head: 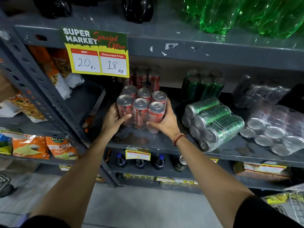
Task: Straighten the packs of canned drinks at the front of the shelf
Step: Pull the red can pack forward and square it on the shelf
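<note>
A shrink-wrapped pack of red cans [141,109] stands upright near the front of the grey metal shelf [164,145]. My left hand [113,120] grips its left side and my right hand [164,122] grips its right side. To the right, a pack of green cans [212,122] lies on its side, tilted. Farther right, a pack of dark cans in clear wrap [273,134] also lies on its side at the shelf's front edge.
Behind stand another red pack [144,78], an upright green pack [204,84] and a dark wrapped pack [256,92]. A price sign [97,51] hangs from the upper shelf. Snack bags [44,145] fill the left rack. Bottles [139,162] stand below.
</note>
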`<state>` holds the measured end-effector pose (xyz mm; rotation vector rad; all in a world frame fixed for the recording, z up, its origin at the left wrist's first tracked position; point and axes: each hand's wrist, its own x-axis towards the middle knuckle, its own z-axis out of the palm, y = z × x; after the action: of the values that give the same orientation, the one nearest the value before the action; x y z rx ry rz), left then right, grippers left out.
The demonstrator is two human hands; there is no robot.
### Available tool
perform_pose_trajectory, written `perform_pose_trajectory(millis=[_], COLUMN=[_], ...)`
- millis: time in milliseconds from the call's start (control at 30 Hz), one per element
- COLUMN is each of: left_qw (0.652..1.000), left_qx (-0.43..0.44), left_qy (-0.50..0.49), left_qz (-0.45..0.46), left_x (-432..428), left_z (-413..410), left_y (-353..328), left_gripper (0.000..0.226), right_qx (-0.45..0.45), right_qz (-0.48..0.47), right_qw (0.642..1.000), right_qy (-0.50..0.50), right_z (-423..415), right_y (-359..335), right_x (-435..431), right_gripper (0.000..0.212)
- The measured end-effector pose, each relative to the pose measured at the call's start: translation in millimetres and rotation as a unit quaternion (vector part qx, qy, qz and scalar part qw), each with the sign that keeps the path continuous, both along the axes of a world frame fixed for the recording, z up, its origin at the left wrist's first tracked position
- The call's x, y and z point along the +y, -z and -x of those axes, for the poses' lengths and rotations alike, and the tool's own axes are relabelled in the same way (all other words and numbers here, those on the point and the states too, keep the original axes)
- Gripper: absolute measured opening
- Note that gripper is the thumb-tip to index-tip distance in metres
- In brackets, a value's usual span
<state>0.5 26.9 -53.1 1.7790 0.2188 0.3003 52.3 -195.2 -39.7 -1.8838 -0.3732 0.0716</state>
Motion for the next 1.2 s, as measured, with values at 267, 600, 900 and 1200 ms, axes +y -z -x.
perform_pose_trajectory(millis=[267, 600, 900, 1200], left_qw=[0.956, 0.969, 0.963, 0.923], left_qx=[-0.015, -0.024, 0.032, -0.001], left_qy=[-0.272, -0.185, -0.188, -0.318], left_qz=[0.112, 0.160, 0.189, 0.216], left_x=[-112.4, -147.8, -63.4, -160.2], left_z=[47.1, 31.7, 22.0, 43.5], left_y=[-2.8, -13.9, -21.9, -28.6], left_gripper=[0.050, 0.071, 0.070, 0.072], right_qx=[0.104, 0.080, -0.016, 0.126], right_qz=[-0.155, -0.115, -0.126, -0.077], right_qw=[0.981, 0.988, 0.983, 0.989], right_qy=[0.051, 0.064, 0.136, 0.014], right_z=[-26.8, -11.9, 71.6, -40.0], right_y=[-20.6, -14.9, 5.1, -63.6], right_x=[0.1, 7.3, 45.4, 55.7], right_gripper=[0.086, 0.047, 0.040, 0.049])
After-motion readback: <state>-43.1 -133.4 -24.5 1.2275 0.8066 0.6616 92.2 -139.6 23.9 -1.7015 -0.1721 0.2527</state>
